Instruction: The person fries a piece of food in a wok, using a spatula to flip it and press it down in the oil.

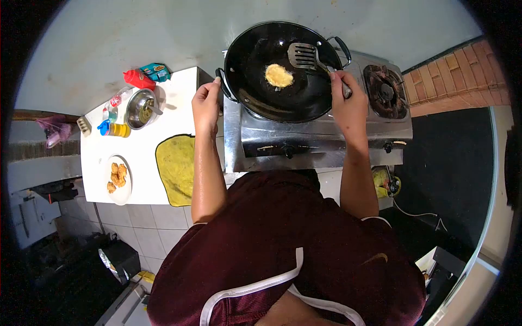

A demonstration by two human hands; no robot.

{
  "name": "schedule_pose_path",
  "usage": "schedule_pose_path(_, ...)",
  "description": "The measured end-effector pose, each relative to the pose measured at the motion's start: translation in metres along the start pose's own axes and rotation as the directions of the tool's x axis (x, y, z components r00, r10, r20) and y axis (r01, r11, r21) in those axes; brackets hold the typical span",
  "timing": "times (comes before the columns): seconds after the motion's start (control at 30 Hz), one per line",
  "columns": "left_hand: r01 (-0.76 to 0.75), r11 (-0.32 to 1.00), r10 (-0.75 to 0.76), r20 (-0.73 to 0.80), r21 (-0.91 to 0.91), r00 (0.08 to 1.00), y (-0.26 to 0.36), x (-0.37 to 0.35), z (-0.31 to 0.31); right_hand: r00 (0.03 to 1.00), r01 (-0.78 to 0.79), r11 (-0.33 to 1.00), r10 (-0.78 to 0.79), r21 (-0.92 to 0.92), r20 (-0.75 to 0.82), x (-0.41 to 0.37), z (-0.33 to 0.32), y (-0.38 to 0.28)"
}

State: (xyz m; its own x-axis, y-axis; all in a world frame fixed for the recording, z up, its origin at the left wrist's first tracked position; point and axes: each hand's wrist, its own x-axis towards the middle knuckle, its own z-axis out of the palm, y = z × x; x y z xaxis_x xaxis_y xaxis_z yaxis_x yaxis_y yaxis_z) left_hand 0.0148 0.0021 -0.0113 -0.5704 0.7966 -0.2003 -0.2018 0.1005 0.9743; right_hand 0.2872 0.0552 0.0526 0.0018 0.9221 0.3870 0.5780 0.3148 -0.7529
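Observation:
A black wok [255, 100] sits on the left burner of a steel gas stove [321, 146]. Near its middle lies one pale yellow fried piece of food [279, 76]. My left hand [207, 103] has its fingers closed on the wok's left loop handle [226, 86]. In my right hand [348, 100] is the handle of a slotted spatula [302, 56]. The spatula's head is inside the wok, just right of the food and apart from it.
On the white table [147, 168] at left are a plate [126, 194] of browned fried pieces, a metal bowl [133, 117] with a spoon, a yellow-green cloth [176, 171], a yellow jar [118, 130] and a red packet [139, 79]. A bare burner [385, 91] is at right, beside a brick ledge [448, 79].

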Motion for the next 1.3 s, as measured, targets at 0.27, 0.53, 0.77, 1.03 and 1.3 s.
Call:
schedule_pose_path(0.27, 0.002, 0.999, -0.001, -0.015, 0.036, 1.0, 0.002, -0.002, 0.002, 0.999, 0.021, 0.995, -0.024, -0.102, -0.022, 0.005, 0.01, 0.009)
schedule_pose_path(0.53, 0.028, 0.999, -0.028, -0.009, 0.043, 1.0, 0.001, 0.0, 0.0, 0.989, -0.146, 0.989, 0.146, 0.003, -0.021, -0.003, 0.022, 0.011)
schedule_pose_path(0.77, 0.001, 0.999, 0.0, -0.015, 0.048, 1.0, -0.001, 0.002, -0.002, 0.978, -0.206, 0.972, 0.208, 0.111, -0.007, -0.011, 0.008, 0.002)
schedule_pose_path(1.03, 0.001, 1.0, -0.001, -0.073, 0.0, 0.997, 0.002, 0.006, -0.014, 0.971, -0.24, 0.943, 0.231, 0.229, 0.068, -0.022, -0.022, -0.004)
schedule_pose_path(1.3, 0.003, 0.999, -0.007, -0.074, -0.047, 0.997, 0.005, 0.008, -0.023, 0.952, -0.302, 0.92, 0.279, 0.249, 0.126, -0.028, -0.028, -0.004)
